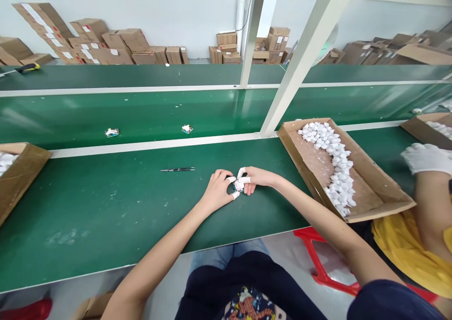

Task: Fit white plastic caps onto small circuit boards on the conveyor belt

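Both my hands meet over the green bench (141, 216), around a small white piece with a bit of blue-green at its edge (239, 185). Its exact kind is too small to make out. My left hand (219, 190) grips it from the left, thumb and index finger in white finger cots. From the right, the finger-cot-covered tips of my right hand (252, 178) press on the same piece. Dark tweezers (177, 169) lie on the bench to the left of my hands.
An open cardboard tray (367, 202) of white wrapped pieces (341, 169) stands at right. Another box (24, 178) is at far left. Two small parts (112, 132) (187, 129) lie beyond the white rail. A slanted post (300, 65) rises ahead. A co-worker's gloved hand (427, 159) is at far right.
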The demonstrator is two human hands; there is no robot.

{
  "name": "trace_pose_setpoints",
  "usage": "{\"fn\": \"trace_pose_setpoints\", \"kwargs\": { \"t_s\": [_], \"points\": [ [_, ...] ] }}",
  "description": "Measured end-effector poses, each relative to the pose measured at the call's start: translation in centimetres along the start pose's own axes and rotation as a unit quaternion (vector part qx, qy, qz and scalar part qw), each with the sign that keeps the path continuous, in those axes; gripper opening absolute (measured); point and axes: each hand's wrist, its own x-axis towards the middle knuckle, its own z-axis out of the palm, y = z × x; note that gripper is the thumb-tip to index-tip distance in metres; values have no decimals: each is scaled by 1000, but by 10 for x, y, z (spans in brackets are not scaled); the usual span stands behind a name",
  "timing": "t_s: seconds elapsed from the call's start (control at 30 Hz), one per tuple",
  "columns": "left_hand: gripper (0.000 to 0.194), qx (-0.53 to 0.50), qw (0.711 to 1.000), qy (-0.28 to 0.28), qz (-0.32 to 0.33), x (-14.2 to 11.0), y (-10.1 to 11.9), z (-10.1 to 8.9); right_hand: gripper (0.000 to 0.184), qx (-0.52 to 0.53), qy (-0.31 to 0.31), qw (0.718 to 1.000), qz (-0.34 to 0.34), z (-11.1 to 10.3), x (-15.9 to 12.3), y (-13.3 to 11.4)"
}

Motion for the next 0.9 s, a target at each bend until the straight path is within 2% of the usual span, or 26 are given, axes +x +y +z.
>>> {"fn": "trace_pose_setpoints", "kwargs": {
  "t_s": [0.13,0.27,0.37,0.47,0.63,0.77,0.9],
  "points": [
    [40,0,1000,0,1,1,0,-1,16,-25,23,999,-11,-2,-1,3],
    [38,1,1000,-1,1,2,-1,0,38,29,-32,999,-29,-6,-5,5],
    [40,1,1000,-4,4,2,-1,0,48,4,-20,999,-30,-5,-8,9],
    [41,-5,1000,-12,4,1,-1,-1,43,-34,23,998,-48,0,-9,12],
    [39,-9,1000,-8,5,1,-1,-1,36,-68,22,996,-57,8,-10,13],
    [39,-11,1000,-6,12,1,-1,0,27,-148,97,983,-54,14,-12,12],
    [40,-10,1000,-4,8,2,-1,1,29,-112,75,989,-54,16,-10,8]
  ]
}}
